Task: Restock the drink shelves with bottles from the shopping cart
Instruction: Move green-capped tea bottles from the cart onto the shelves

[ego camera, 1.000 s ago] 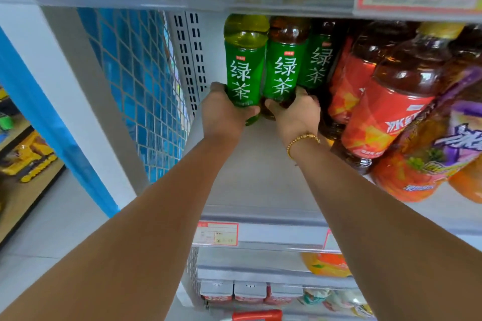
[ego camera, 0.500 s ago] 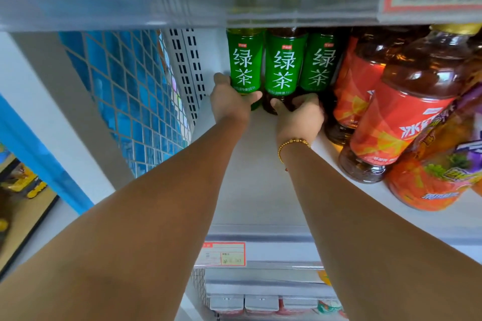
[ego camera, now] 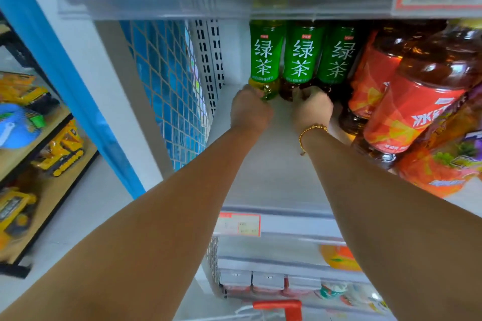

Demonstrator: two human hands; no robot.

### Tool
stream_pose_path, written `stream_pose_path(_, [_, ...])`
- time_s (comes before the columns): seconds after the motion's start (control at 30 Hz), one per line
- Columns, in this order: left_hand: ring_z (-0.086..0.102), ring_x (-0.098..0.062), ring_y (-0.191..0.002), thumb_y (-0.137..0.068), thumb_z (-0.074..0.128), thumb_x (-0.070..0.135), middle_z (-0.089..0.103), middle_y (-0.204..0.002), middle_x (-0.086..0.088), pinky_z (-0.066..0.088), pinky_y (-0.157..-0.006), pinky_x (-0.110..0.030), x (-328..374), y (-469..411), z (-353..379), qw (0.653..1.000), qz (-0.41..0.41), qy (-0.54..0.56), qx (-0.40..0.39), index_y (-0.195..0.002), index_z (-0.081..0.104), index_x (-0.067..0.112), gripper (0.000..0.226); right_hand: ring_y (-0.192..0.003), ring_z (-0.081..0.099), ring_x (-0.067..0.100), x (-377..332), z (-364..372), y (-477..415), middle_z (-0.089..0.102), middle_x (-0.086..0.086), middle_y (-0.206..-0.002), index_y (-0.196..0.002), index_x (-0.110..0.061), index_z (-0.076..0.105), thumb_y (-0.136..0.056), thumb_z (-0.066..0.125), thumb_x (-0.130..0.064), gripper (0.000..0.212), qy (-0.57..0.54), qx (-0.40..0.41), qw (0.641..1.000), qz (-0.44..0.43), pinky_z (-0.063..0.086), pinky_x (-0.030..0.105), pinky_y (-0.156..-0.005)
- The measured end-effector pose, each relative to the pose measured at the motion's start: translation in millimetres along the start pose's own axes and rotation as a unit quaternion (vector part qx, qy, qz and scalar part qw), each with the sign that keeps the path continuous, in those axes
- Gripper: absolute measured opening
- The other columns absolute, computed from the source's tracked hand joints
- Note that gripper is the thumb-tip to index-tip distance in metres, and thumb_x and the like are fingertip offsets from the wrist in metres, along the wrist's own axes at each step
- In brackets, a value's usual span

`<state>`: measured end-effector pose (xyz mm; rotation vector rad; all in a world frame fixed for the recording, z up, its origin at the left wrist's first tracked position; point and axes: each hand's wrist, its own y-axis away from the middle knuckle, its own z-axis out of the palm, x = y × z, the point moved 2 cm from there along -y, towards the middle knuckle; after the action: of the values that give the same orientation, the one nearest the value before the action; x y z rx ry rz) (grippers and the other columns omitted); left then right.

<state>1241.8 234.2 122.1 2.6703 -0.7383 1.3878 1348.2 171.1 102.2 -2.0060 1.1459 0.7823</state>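
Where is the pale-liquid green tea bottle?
Head view: the pale green tea bottle stands on the shelf, leftmost of three, beside the perforated upright, left hand at its base.

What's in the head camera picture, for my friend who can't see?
A person reaches deep into a white shelf: the left hand grips the base of the left green bottle, the right hand the middle green bottle beside it. Bigger red-labelled bottles stand to the right; yellow toy diggers sit far left.

A blue mesh panel [ego camera: 169, 86] flanks the white shelving [ego camera: 273, 177]; beyond, a wooden rack [ego camera: 34, 161] holds yellow toy diggers [ego camera: 62, 151] over pale floor [ego camera: 86, 206].
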Motion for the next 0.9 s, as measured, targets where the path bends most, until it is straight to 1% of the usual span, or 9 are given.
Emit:
stream_pose_path(0.17, [0.062,-0.028,-0.079,-0.088,0.053,0.015,0.068,-0.083,-0.013,0.045,-0.063,-0.026,9,75,-44,0.999,0.026,0.030,0.011,-0.088,0.065,0.000,0.019,-0.087,0.050,-0.002,-3,-24,15,0.054,0.010,-0.099,-0.089,0.002,0.059,-0.074,0.056,-0.030,0.036,-0.112,-0.187,0.975,0.035,0.039,0.013,-0.076])
stream_pose_path(0.23, [0.058,-0.027,-0.064,-0.089,0.055,0.029,0.064,-0.066,-0.012,0.043,-0.059,-0.031,0,128,-68,0.996,0.036,0.079,0.018,-0.071,0.058,0.004,0.032,-0.092,0.052,0.011,-4,-36,37,0.059,0.017,-0.107,-0.097,-0.001,0.062,-0.083,0.063,-0.024,0.027,-0.038,-0.215,0.976,-0.006,0.040,0.019,-0.078])
stream_pose_path(0.37, [0.043,-0.028,-0.048,-0.087,0.050,0.037,0.047,-0.050,-0.018,0.037,-0.048,-0.032,-39,225,-118,0.994,0.013,0.109,0.015,-0.056,0.039,0.006,0.045,-0.072,0.033,0.007,-23,-85,130,0.052,0.017,-0.077,-0.073,-0.008,0.048,-0.082,0.064,-0.012,0.019,-0.026,-0.080,0.971,-0.223,0.023,0.017,-0.064])
stream_pose_path(0.47, [0.034,-0.015,-0.044,-0.091,0.053,0.031,0.040,-0.047,-0.014,0.029,-0.045,-0.027,-88,287,-150,0.993,-0.057,0.099,0.013,-0.056,0.039,0.004,0.046,-0.064,0.033,0.010,-23,-111,213,0.041,0.005,-0.072,-0.070,-0.008,0.043,-0.085,0.060,-0.013,0.023,-0.123,-0.086,0.958,-0.245,0.025,0.019,-0.059])
stream_pose_path(0.6, [0.039,-0.007,-0.044,-0.091,0.056,0.036,0.044,-0.049,0.008,0.030,-0.045,-0.019,-180,364,-171,0.975,-0.221,0.001,-0.039,-0.062,0.050,0.012,0.039,-0.061,0.047,0.009,16,-76,323,0.047,-0.002,-0.076,-0.080,-0.013,0.045,-0.085,0.064,-0.017,0.020,-0.113,-0.292,0.936,-0.161,0.035,0.012,-0.057])
stream_pose_path(0.67, [0.059,-0.012,-0.067,-0.089,0.059,0.036,0.063,-0.076,0.007,0.037,-0.056,-0.018,-226,393,-174,0.942,-0.320,-0.075,-0.073,-0.085,0.061,0.016,0.020,-0.071,0.052,0.005,51,-44,371,0.053,-0.004,-0.086,-0.092,-0.016,0.048,-0.086,0.064,-0.018,0.018,-0.058,-0.398,0.912,-0.081,0.035,0.008,-0.061])
stream_pose_path(0.73, [0.060,-0.019,-0.096,-0.087,0.063,0.027,0.064,-0.108,-0.001,0.040,-0.072,-0.020,-264,414,-175,0.896,-0.407,-0.139,-0.110,-0.112,0.060,0.012,0.029,-0.087,0.058,0.014,89,-13,412,0.057,0.000,-0.102,-0.109,-0.016,0.048,-0.087,0.061,-0.024,0.026,-0.003,-0.482,0.876,0.014,0.044,0.016,-0.074])
stream_pose_path(0.8, [0.055,-0.018,-0.090,-0.084,0.066,0.015,0.061,-0.108,-0.007,0.037,-0.063,-0.013,-302,427,-175,0.880,-0.442,-0.131,-0.112,-0.118,0.057,0.003,0.038,-0.098,0.059,0.019,119,11,445,0.055,0.007,-0.124,-0.125,-0.012,0.044,-0.088,0.059,-0.027,0.042,0.044,-0.538,0.835,0.108,0.050,0.029,-0.085])
stream_pose_path(0.9, [0.057,-0.021,-0.091,-0.081,0.067,0.008,0.062,-0.107,-0.009,0.040,-0.071,-0.020,-349,437,-176,0.868,-0.470,-0.119,-0.106,-0.119,0.056,0.000,0.040,-0.073,0.053,0.011,148,37,486,0.053,0.012,-0.130,-0.136,-0.006,0.037,-0.090,0.058,-0.025,0.054,0.099,-0.571,0.787,0.210,0.047,0.020,-0.066])
